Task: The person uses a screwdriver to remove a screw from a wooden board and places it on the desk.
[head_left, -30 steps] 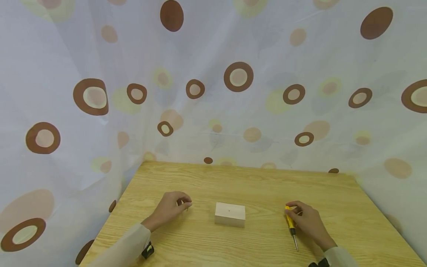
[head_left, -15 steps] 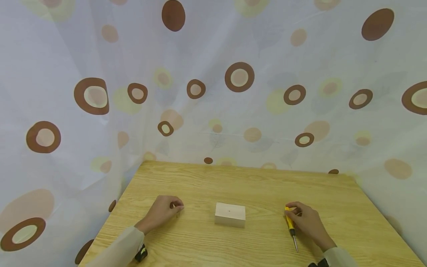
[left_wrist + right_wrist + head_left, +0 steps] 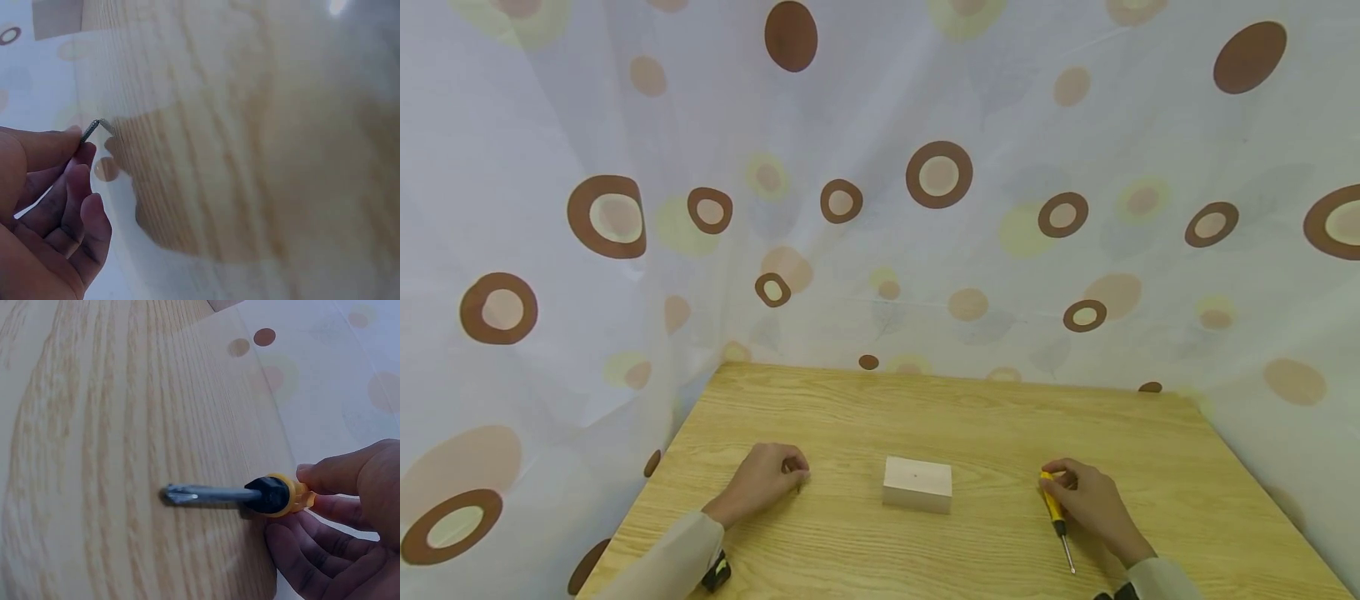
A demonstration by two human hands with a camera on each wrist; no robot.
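Note:
My left hand (image 3: pixel 760 479) pinches a small metal screw (image 3: pixel 92 129) between thumb and index finger. Its threaded end points down at the tabletop, where its reflection meets it. On the right, my right hand (image 3: pixel 1093 498) grips a screwdriver (image 3: pixel 1054 510) by its yellow handle. The black collar and the steel shaft point back toward me, and the right wrist view shows a cross-shaped tip (image 3: pixel 178 494). Between the two hands, touched by neither, lies a pale wooden block (image 3: pixel 917 483) with a small dark hole in its top.
Everything stands on a glossy wood-grain table (image 3: pixel 970 417). A pale curtain (image 3: pixel 865 108) with brown and yellow circles hangs behind the table and along both sides. Each wrist wears a dark strapped device (image 3: pixel 718 572).
My left hand has moved left, away from the block, and a little lower with the screw. The right hand stays nearly in place, with the screwdriver's tip shifted slightly toward me.

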